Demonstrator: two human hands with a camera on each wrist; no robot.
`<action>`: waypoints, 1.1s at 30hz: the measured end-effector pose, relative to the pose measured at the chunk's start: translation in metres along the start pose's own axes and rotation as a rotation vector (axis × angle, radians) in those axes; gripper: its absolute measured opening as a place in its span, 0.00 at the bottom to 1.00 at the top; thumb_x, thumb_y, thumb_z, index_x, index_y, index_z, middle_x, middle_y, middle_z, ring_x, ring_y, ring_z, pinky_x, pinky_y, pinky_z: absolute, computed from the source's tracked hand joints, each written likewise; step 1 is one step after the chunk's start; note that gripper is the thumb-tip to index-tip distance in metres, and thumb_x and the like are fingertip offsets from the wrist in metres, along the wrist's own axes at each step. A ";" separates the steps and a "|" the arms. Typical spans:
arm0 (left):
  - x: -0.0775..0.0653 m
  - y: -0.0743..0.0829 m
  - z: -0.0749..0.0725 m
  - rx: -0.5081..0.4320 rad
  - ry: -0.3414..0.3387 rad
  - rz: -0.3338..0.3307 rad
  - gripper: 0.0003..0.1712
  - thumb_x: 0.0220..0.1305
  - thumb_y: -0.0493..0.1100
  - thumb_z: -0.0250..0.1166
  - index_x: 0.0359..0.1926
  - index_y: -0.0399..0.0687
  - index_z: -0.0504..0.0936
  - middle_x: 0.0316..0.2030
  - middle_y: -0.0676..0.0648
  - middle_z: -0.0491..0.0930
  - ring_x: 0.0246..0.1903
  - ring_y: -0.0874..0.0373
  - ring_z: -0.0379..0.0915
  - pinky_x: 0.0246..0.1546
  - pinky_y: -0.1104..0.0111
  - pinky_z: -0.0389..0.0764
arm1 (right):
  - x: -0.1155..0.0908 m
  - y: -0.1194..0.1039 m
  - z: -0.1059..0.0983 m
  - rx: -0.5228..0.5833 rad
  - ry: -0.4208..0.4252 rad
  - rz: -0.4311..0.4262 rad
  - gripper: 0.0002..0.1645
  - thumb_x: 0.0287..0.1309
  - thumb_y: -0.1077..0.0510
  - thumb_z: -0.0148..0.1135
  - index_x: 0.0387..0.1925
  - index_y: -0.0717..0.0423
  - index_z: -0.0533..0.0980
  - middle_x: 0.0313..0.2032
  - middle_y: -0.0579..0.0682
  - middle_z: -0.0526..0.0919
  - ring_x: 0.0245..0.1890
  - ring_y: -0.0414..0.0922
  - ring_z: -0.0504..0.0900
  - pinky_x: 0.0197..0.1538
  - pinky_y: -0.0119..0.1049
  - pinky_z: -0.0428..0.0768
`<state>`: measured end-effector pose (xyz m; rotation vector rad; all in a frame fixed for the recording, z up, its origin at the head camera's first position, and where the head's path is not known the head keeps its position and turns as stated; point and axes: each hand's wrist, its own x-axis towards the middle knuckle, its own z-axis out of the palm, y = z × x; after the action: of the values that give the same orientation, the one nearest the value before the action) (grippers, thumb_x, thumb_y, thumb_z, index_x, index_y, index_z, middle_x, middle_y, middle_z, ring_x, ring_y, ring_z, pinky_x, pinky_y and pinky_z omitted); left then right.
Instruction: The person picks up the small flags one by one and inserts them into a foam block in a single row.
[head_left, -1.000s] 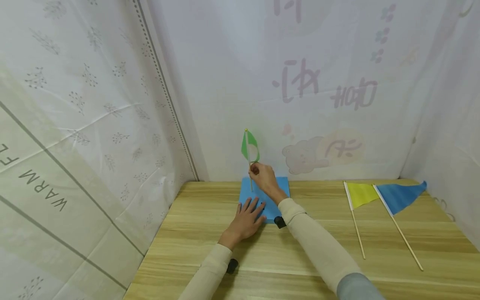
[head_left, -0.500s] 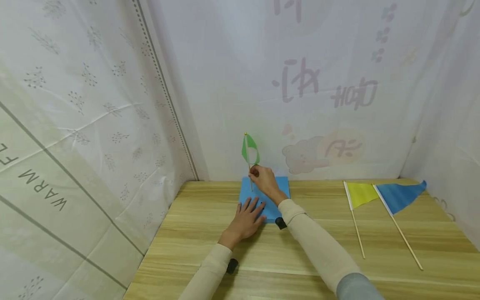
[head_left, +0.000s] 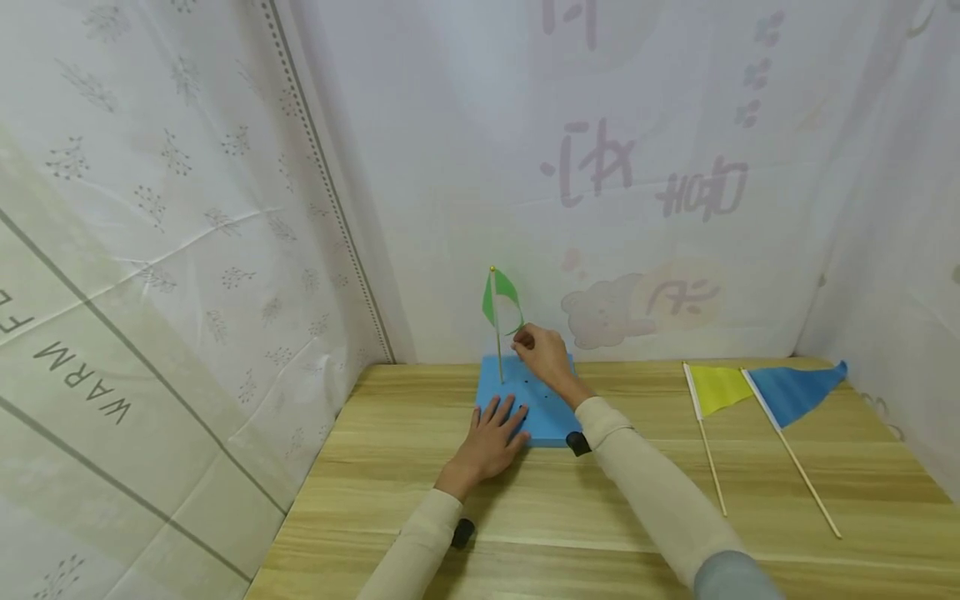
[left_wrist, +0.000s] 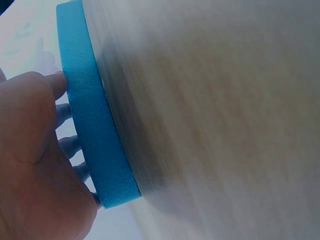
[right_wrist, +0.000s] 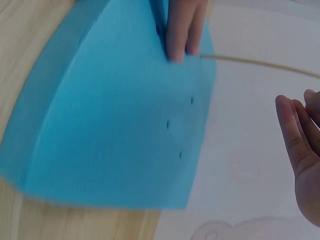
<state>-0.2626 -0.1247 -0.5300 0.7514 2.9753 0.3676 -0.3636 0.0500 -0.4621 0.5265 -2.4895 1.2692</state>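
Observation:
A green pennant flag (head_left: 507, 287) stands nearly upright, its thin wooden stick (head_left: 499, 358) set in the far left part of a blue foam block (head_left: 553, 417). My left hand (head_left: 489, 442) rests on the block's near left corner with fingers spread; in the left wrist view its fingers lie over the block's thick edge (left_wrist: 95, 115). Just right of the stick is my right hand (head_left: 546, 357), its fingers bent loosely and holding nothing. The right wrist view shows a gap between the fingers (right_wrist: 290, 125) and the stick (right_wrist: 260, 62). Small holes dot the block's top.
On the wooden table (head_left: 622, 517), a yellow flag (head_left: 722, 390) and a blue flag (head_left: 797, 396) lie side by side at the right, sticks pointing toward me. A printed curtain (head_left: 450, 208) hangs behind the block, and more cloth hangs at both sides.
The green flag's stick sank slightly lower into the block. My right hand has let go of it and moved a little to the right. My left hand has stayed on the block.

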 end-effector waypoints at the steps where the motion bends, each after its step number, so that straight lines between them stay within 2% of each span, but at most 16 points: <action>1: 0.000 -0.001 0.001 -0.004 0.000 -0.002 0.35 0.87 0.59 0.47 0.85 0.54 0.59 0.86 0.41 0.51 0.85 0.36 0.42 0.81 0.33 0.48 | -0.001 0.002 -0.004 0.004 -0.002 0.003 0.08 0.74 0.59 0.67 0.47 0.60 0.85 0.42 0.56 0.92 0.38 0.50 0.91 0.42 0.44 0.88; 5: -0.001 -0.002 0.002 -0.019 0.001 -0.004 0.35 0.87 0.59 0.47 0.85 0.53 0.59 0.86 0.41 0.50 0.85 0.36 0.42 0.81 0.33 0.47 | -0.006 0.010 -0.022 0.016 -0.007 0.020 0.07 0.76 0.58 0.65 0.46 0.58 0.85 0.37 0.55 0.91 0.33 0.45 0.88 0.37 0.39 0.85; 11: -0.002 -0.002 0.000 -0.023 0.025 0.012 0.35 0.86 0.58 0.48 0.85 0.51 0.60 0.85 0.39 0.52 0.84 0.35 0.43 0.81 0.32 0.48 | -0.013 0.024 -0.048 0.004 0.032 0.004 0.08 0.76 0.57 0.64 0.44 0.58 0.85 0.34 0.56 0.90 0.30 0.44 0.87 0.35 0.38 0.84; 17: -0.002 -0.003 -0.001 -0.031 0.023 0.020 0.34 0.86 0.57 0.49 0.84 0.50 0.61 0.85 0.39 0.53 0.84 0.34 0.44 0.80 0.32 0.48 | -0.024 0.035 -0.074 -0.020 0.063 0.003 0.09 0.76 0.56 0.64 0.45 0.58 0.86 0.36 0.54 0.91 0.31 0.45 0.88 0.35 0.38 0.85; 26: -0.002 -0.003 0.001 -0.042 0.007 0.012 0.35 0.87 0.58 0.47 0.85 0.51 0.59 0.86 0.40 0.50 0.85 0.36 0.40 0.82 0.33 0.45 | -0.043 0.054 -0.110 -0.066 0.088 -0.012 0.08 0.75 0.59 0.65 0.44 0.59 0.86 0.37 0.58 0.91 0.31 0.47 0.89 0.34 0.37 0.86; 33: -0.004 0.002 -0.004 -0.042 0.011 0.014 0.34 0.86 0.57 0.49 0.84 0.51 0.61 0.85 0.40 0.52 0.85 0.36 0.44 0.81 0.33 0.48 | -0.060 0.068 -0.139 -0.141 0.102 0.002 0.09 0.76 0.58 0.64 0.45 0.60 0.85 0.36 0.57 0.91 0.30 0.45 0.89 0.34 0.34 0.85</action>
<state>-0.2585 -0.1257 -0.5258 0.7681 2.9637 0.4349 -0.3276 0.2122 -0.4572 0.4148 -2.4714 1.0822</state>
